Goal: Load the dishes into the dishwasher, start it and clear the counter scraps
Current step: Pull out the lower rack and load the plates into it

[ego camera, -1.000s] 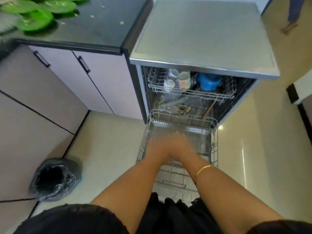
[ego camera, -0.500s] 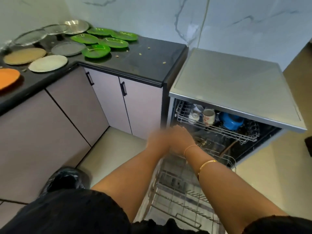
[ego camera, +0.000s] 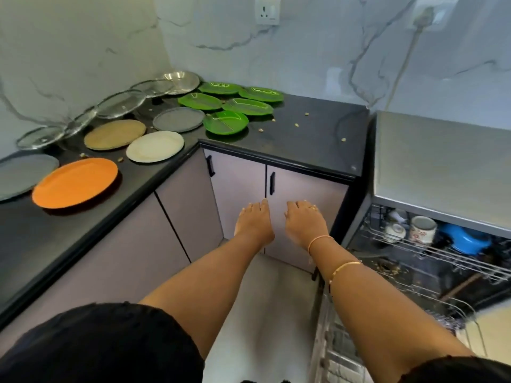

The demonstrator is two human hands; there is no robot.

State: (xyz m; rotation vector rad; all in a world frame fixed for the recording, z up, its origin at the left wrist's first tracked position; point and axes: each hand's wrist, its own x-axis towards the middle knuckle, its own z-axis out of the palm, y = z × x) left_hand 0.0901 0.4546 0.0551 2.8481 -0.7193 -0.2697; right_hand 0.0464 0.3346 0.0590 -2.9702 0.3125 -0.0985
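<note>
My left hand (ego camera: 255, 219) and my right hand (ego camera: 304, 221) hover side by side, palms down, in front of the cabinet doors; both hold nothing. The dishwasher (ego camera: 439, 167) stands open at the right. Its upper rack (ego camera: 431, 252) holds cups and a blue bowl (ego camera: 466, 239); the lower rack (ego camera: 456, 313) is pulled out under my right forearm. On the black counter (ego camera: 312, 134) lie several green plates (ego camera: 226, 122), an orange plate (ego camera: 75, 182), a white plate (ego camera: 154, 146), grey and brown plates, and steel plates (ego camera: 181, 81). Small food scraps (ego camera: 296, 124) dot the counter.
Two cabinet doors with black handles (ego camera: 272, 183) face my hands. A wall socket (ego camera: 267, 10) sits above the counter, and a plug with cord (ego camera: 421, 19) hangs at the upper right. Pale floor (ego camera: 265, 313) runs between the cabinets and the dishwasher.
My hands have lifted away from the lower rack and moved left, ending in front of the cabinet doors. The view has swung up and left, bringing the counter plates into sight.
</note>
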